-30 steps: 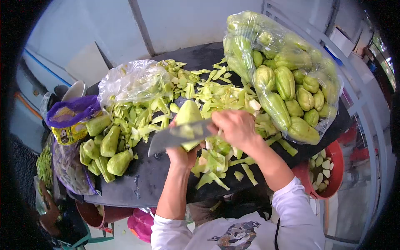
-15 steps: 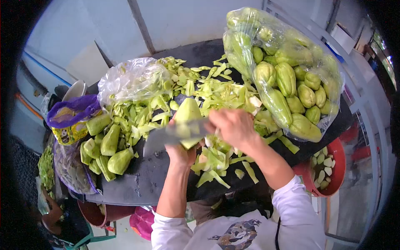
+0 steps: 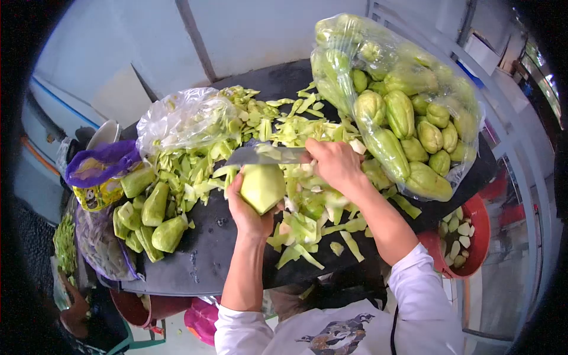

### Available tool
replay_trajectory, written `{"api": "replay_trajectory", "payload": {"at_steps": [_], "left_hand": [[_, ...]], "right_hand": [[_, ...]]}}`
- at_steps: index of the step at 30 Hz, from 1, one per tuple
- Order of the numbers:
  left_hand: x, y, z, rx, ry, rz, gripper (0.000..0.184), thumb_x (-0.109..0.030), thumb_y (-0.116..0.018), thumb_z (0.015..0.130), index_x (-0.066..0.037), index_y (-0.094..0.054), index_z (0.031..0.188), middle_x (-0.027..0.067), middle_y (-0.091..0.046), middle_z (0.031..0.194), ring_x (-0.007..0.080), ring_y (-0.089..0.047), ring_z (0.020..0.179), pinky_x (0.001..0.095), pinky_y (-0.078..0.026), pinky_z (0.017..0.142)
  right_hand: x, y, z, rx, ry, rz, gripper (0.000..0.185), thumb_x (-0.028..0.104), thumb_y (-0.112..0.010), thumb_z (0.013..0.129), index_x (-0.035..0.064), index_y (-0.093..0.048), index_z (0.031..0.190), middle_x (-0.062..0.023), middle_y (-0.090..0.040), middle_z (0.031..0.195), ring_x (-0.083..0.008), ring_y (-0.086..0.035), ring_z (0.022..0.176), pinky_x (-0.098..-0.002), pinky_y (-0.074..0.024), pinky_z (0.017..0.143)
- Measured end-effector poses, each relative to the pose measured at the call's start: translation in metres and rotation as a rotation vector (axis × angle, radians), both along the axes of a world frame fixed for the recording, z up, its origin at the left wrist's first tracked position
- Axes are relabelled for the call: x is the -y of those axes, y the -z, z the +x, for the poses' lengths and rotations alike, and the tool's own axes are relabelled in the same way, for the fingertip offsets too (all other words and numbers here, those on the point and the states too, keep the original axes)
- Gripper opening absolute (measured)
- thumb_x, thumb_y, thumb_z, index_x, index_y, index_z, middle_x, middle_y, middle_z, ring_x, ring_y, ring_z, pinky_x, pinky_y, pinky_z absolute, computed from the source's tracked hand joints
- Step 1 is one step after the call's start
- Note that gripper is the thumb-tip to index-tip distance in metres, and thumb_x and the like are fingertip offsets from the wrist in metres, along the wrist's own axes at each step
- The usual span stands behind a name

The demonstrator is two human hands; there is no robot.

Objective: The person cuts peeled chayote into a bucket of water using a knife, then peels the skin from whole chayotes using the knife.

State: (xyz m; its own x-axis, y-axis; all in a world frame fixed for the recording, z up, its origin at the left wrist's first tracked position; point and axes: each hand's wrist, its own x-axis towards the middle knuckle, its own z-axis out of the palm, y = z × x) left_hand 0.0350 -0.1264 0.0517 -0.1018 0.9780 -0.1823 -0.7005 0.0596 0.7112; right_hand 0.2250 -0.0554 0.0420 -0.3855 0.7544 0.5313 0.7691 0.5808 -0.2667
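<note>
left hand [image 3: 249, 216]: fingers curled round chayote [image 3: 262, 188] | right hand [image 3: 335, 165]: fingers clenched on knife [image 3: 261, 155] handle | blade at chayote's far end | peelings [image 3: 303, 232] across worktop [image 3: 170, 276]

Broad grey steel knife [image 3: 269, 155]: handle mostly hidden inside the right bare hand [image 3: 336, 164].
Pale green peeled chayote [image 3: 261, 188]: upper end covered by the knife; underside hidden in the left bare hand [image 3: 251, 218].
Crumpled clear plastic bag [image 3: 188, 118]: contents too veiled to tell.
Round red plastic bucket [image 3: 482, 236]: partly hidden beneath the black tabletop [image 3: 171, 273].
White long-sleeved shirt [image 3: 384, 334]: cut off by the bottom edge.
Yellow printed packet [image 3: 99, 197]: details too small to tell.
</note>
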Motion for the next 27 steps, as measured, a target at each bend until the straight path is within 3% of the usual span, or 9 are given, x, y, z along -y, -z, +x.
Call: {"api": "replay_trajectory", "payload": {"at_steps": [3,5,12,14,15,19,24,26,27], "left_hand": [[-0.001,0.0,-0.003,-0.016,0.042,0.046,0.047,-0.05,-0.04,0.091,-0.013,-0.053,0.118,0.01,-0.066,0.094,0.0238,-0.064,0.068,0.0344,-0.047,0.043],[-0.001,0.0,-0.004,-0.033,0.029,0.055,0.059,-0.05,-0.034,0.092,-0.003,-0.057,0.118,0.0182,-0.068,0.095,0.0259,-0.064,0.064,0.0333,-0.048,0.044],[-0.003,-0.001,-0.004,-0.014,-0.001,0.073,0.062,-0.051,-0.037,0.09,-0.001,-0.056,0.122,0.0192,-0.067,0.097,0.0257,-0.063,0.065,0.0328,-0.048,0.045],[-0.005,0.011,-0.016,-0.053,0.15,0.185,0.064,-0.044,-0.042,0.088,-0.01,-0.043,0.142,0.0137,-0.063,0.115,0.0254,-0.066,0.081,0.0366,-0.054,0.055],[-0.005,0.006,-0.009,-0.143,0.039,0.163,0.068,-0.042,-0.044,0.087,-0.009,-0.039,0.146,0.013,-0.057,0.13,0.0245,-0.062,0.102,0.0366,-0.055,0.077],[-0.007,0.001,-0.006,-0.186,0.068,0.213,0.068,-0.038,-0.045,0.087,-0.005,-0.039,0.146,0.0133,-0.051,0.139,0.0236,-0.053,0.121,0.0354,-0.044,0.1],[-0.006,0.002,0.003,-0.244,0.124,0.221,0.07,-0.034,-0.048,0.085,-0.001,-0.037,0.145,0.0168,-0.051,0.138,0.0256,-0.054,0.122,0.0355,-0.044,0.101],[-0.005,0.007,0.005,-0.355,0.186,0.239,0.077,-0.044,-0.052,0.081,-0.003,-0.038,0.145,0.013,-0.058,0.126,0.0232,-0.062,0.103,0.033,-0.052,0.084],[-0.004,0.002,0.005,-0.34,0.27,0.298,0.08,-0.043,-0.054,0.08,-0.001,-0.037,0.145,0.0148,-0.056,0.131,0.0248,-0.06,0.11,0.0345,-0.048,0.094]], "right_hand": [[-0.005,0.001,0.003,0.017,0.024,-0.01,0.009,0.007,-0.053,0.086,0.0122,-0.06,0.089,-0.0108,-0.068,0.068,-0.0283,-0.068,0.059,-0.0428,-0.0512,0.051],[-0.005,0.001,0.002,-0.006,0.034,-0.014,0.01,0.005,-0.058,0.081,0.0113,-0.059,0.088,-0.011,-0.067,0.068,-0.0305,-0.066,0.06,-0.0439,-0.0501,0.052],[-0.013,-0.004,0.021,-0.02,0.216,-0.1,0.019,0.0,-0.059,0.075,0.0096,-0.059,0.091,-0.0157,-0.064,0.067,-0.0382,-0.064,0.063,-0.0497,-0.0482,0.056],[-0.01,-0.007,0.017,-0.023,0.206,-0.128,0.019,0.001,-0.06,0.074,0.0096,-0.059,0.091,-0.0173,-0.064,0.068,-0.0397,-0.063,0.065,-0.0504,-0.0481,0.058],[-0.008,-0.009,0.016,-0.044,0.221,-0.141,0.013,0.005,-0.062,0.077,0.0083,-0.059,0.09,-0.0178,-0.063,0.068,-0.0392,-0.063,0.065,-0.0491,-0.0486,0.058],[0.012,-0.031,0.008,-0.259,0.131,-0.334,0.027,0.029,-0.066,0.088,0.0042,-0.057,0.087,-0.0178,-0.065,0.068,-0.0356,-0.067,0.066,-0.0437,-0.0488,0.059],[0.036,-0.04,-0.015,-0.475,-0.205,-0.267,0.046,0.044,-0.069,0.087,0.0,-0.057,0.082,-0.0172,-0.063,0.066,-0.0288,-0.067,0.064,-0.0409,-0.0472,0.057],[0.035,-0.042,-0.015,-0.538,-0.269,-0.229,0.048,0.045,-0.07,0.086,-0.0007,-0.057,0.081,-0.0167,-0.063,0.064,-0.027,-0.066,0.062,-0.0403,-0.0472,0.056],[0.029,-0.047,-0.011,-0.552,-0.115,-0.29,0.044,0.04,-0.073,0.084,-0.0007,-0.057,0.081,-0.0151,-0.06,0.061,-0.0252,-0.062,0.057,-0.0396,-0.0453,0.054]]}}
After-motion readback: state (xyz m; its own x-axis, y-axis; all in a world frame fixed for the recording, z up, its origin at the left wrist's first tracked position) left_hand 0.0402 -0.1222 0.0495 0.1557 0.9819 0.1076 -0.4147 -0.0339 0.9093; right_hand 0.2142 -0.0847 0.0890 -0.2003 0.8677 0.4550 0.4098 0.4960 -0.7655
